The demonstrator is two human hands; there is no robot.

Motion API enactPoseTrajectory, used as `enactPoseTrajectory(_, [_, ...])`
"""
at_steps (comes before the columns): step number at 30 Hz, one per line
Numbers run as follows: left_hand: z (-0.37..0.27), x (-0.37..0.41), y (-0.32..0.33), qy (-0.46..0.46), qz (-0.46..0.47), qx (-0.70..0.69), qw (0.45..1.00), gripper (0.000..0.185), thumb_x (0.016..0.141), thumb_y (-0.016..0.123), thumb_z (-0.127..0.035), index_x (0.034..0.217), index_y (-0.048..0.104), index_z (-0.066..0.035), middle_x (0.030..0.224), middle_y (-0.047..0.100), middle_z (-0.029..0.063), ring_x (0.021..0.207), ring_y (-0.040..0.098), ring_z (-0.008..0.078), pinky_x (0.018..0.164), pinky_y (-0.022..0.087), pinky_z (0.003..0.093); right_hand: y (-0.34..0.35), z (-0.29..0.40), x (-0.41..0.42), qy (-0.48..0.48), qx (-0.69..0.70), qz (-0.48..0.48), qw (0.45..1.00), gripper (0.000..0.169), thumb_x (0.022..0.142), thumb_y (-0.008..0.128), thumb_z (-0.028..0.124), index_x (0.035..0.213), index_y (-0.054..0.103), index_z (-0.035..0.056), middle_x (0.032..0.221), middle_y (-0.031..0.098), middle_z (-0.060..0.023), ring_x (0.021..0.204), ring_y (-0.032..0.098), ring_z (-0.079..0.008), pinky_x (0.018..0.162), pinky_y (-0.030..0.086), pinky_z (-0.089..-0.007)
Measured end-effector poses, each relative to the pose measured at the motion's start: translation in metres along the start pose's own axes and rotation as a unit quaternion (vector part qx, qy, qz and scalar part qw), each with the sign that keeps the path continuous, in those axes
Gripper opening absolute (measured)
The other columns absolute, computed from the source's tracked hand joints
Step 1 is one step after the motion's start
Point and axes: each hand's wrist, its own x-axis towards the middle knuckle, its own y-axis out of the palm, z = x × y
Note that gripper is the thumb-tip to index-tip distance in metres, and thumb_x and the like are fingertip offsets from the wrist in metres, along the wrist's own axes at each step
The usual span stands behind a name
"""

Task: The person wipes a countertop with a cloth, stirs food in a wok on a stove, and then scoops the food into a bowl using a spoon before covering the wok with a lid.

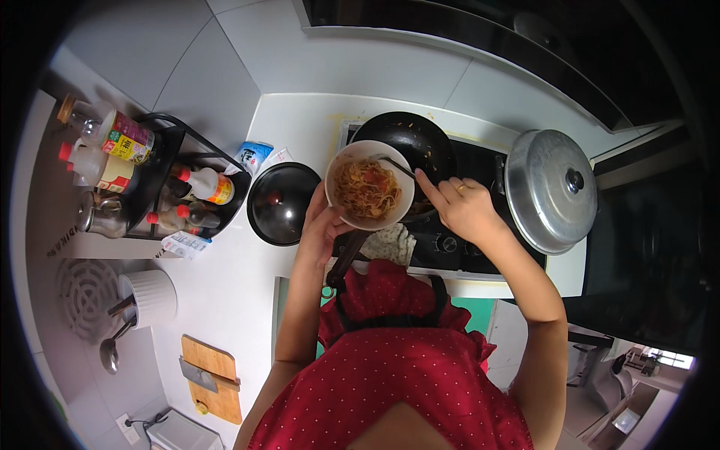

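Note:
My left hand holds a white bowl by its lower left rim, with its fingers under the side. Thin noodles with red pieces fill much of the bowl. In my right hand is the dark handle of a spatula or spoon, its metal end resting inside the bowl at the upper right. Behind and partly beneath the bowl, a black wok with food bits stuck to its inside sits on the stove. Its dark handle points towards me.
A black lid lies left of the stove; a large metal lid stands at its right. A patterned cloth is by the wok handle. Further left are a bottle rack, a white utensil holder and a cutting board with a cleaver.

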Motion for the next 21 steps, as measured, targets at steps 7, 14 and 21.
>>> enactPoseTrajectory(7, [0.004,0.002,-0.013,-0.002,0.002,-0.067,0.998,0.061,0.080,0.043,-0.007,0.139,0.026,-0.006,0.126,0.050,0.0143,0.103,0.061,0.0280,0.083,0.054,0.0419,-0.030,0.008,-0.006,0.030,0.006,0.001,1.000,0.055,0.062,0.058,0.009,0.116,0.059,0.0025,0.060,0.042,0.0002,0.053,0.048,-0.0124,0.049,0.041,-0.0239])
enactPoseTrajectory(14, [0.008,-0.003,-0.032,0.003,-0.053,-0.106,0.993,0.061,0.081,0.046,-0.018,0.138,0.027,-0.006,0.127,0.048,0.0170,0.106,0.058,0.0306,0.083,0.054,0.0432,-0.019,-0.014,-0.011,0.166,0.059,-0.033,0.984,0.039,0.066,0.060,0.005,0.105,0.063,0.0057,0.059,0.053,-0.0043,0.053,0.055,-0.0183,0.049,0.043,-0.0291])
enactPoseTrajectory(21, [0.012,-0.017,-0.065,0.011,-0.102,-0.156,0.982,0.059,0.080,0.046,-0.016,0.136,0.029,-0.007,0.129,0.045,0.0157,0.112,0.054,0.0320,0.088,0.050,0.0472,0.073,-0.024,-0.036,0.267,0.011,0.259,0.928,0.020,0.067,0.062,0.011,0.085,0.065,0.0039,0.068,0.063,-0.0106,0.063,0.064,-0.0261,0.056,0.049,-0.0362])
